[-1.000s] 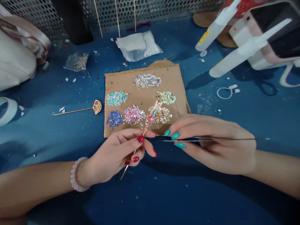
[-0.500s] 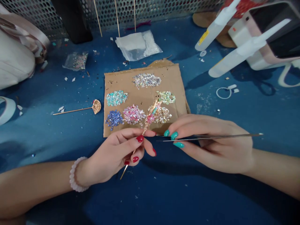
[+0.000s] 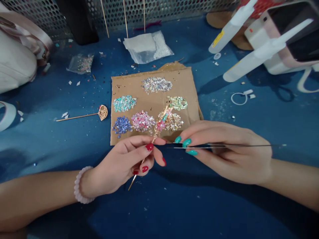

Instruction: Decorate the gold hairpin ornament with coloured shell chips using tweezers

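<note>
Between the thumb and fingers of my left hand (image 3: 129, 159) is a gold hairpin (image 3: 159, 126), tilted, its ornate head set with pink and turquoise pieces. Its thin shaft comes out below the hand. My right hand (image 3: 229, 151) pinches a pair of thin metal tweezers (image 3: 224, 145), lying nearly level, tips pointing left close to my left fingers. Whether the tips hold anything is too small to tell. Under the hairpin's head lies a cardboard sheet (image 3: 149, 99) with small piles of coloured chips: silver (image 3: 157, 84), turquoise (image 3: 124, 103), blue (image 3: 121, 125), pink (image 3: 143, 121), green (image 3: 178, 103) and beige (image 3: 175, 122).
Another gold hairpin (image 3: 102, 113) with a fan-shaped head lies left of the cardboard. Behind are plastic bags (image 3: 148, 47), and two white nozzle bottles (image 3: 254, 63) stand at the right by a pink-and-white device (image 3: 271, 33). A tape roll (image 3: 7, 116) sits far left.
The tweezers and my right hand have shifted very slightly right, and the tweezers' angle has changed a little. My left hand keeps its grip on the hairpin, almost still.
</note>
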{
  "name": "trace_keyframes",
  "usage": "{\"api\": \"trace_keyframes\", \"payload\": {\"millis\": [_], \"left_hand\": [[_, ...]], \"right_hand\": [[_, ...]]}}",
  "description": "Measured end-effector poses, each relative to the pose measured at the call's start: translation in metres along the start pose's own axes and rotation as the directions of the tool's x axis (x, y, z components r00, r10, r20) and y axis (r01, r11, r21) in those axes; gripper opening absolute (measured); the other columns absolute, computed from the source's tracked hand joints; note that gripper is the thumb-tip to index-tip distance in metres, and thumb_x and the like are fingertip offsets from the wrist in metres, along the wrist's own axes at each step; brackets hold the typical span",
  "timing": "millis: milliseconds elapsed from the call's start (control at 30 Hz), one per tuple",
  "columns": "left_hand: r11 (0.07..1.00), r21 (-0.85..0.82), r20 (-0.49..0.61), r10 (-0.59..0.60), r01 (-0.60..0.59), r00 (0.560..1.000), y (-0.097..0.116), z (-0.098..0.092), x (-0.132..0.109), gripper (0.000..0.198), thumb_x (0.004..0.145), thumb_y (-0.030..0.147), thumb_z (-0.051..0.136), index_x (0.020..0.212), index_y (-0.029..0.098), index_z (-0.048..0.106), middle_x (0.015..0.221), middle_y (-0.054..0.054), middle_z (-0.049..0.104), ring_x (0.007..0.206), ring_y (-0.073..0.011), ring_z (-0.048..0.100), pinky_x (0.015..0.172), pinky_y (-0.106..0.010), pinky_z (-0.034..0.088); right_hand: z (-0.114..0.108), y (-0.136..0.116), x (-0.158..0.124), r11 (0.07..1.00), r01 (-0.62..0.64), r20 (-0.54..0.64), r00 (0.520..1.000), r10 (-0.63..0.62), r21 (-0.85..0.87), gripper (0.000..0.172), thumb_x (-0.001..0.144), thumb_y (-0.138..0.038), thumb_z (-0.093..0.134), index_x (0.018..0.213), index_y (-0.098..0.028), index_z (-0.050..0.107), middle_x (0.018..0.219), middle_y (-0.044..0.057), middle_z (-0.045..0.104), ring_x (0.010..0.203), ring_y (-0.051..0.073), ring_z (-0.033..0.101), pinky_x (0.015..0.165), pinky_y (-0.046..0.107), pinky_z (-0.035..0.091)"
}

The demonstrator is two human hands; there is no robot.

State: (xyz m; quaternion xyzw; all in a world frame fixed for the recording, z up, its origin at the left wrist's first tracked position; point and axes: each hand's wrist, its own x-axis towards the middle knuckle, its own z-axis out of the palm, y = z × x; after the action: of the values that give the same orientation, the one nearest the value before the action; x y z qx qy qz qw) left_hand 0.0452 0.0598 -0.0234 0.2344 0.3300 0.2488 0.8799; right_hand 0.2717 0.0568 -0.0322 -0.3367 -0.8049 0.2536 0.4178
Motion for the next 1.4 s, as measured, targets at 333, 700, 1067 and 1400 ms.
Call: {"api": "trace_keyframes", "payload": {"millis": [333,700,1067,1400], "left_hand": [[1.0,0.012,0.023,0.021,-0.021,1.0,-0.003,0.0,0.001,0.016,0.087,0.019,0.065,0.101,0.021,0.072,0.076,-0.002,0.067,0.048,-0.0013,0.041,0.046,-0.015,0.028],[0.997,0.062,0.009,0.038,-0.039,0.999,-0.002,0.003,0.0,0.015,0.088,0.019,0.064,0.099,0.021,0.074,0.073,-0.002,0.067,0.049,-0.0021,0.041,0.047,-0.015,0.029],[0.993,0.105,0.034,0.052,-0.055,0.998,-0.003,0.003,0.0,0.02,0.089,0.019,0.062,0.106,0.024,0.072,0.078,-0.003,0.068,0.05,-0.0026,0.04,0.047,-0.017,0.028],[0.992,0.118,0.042,0.05,-0.054,0.998,-0.003,0.004,0.0,0.018,0.088,0.023,0.065,0.104,0.023,0.072,0.077,-0.003,0.068,0.05,-0.0032,0.04,0.046,-0.018,0.027]], "right_hand": [[0.002,0.002,-0.004,0.999,-0.042,-0.049,0.998,0.042,0.008,0.014,0.08,-0.009,0.061,0.088,-0.021,0.062,0.084,0.003,0.072,0.078,0.012,0.07,0.073,0.021,0.059],[0.005,0.001,-0.005,0.999,-0.015,-0.083,0.996,0.013,-0.031,0.016,0.081,-0.006,0.06,0.088,-0.02,0.061,0.083,0.003,0.071,0.079,0.012,0.069,0.075,0.022,0.058],[-0.001,-0.006,0.001,0.973,0.108,-0.004,0.994,-0.111,-0.206,0.02,0.078,-0.005,0.06,0.087,-0.024,0.06,0.08,0.004,0.072,0.073,0.016,0.07,0.07,0.026,0.061],[0.001,-0.009,0.001,0.968,0.127,-0.024,0.991,-0.135,-0.216,0.024,0.076,-0.003,0.059,0.083,-0.026,0.059,0.08,0.005,0.07,0.069,0.016,0.067,0.063,0.03,0.059]]}}
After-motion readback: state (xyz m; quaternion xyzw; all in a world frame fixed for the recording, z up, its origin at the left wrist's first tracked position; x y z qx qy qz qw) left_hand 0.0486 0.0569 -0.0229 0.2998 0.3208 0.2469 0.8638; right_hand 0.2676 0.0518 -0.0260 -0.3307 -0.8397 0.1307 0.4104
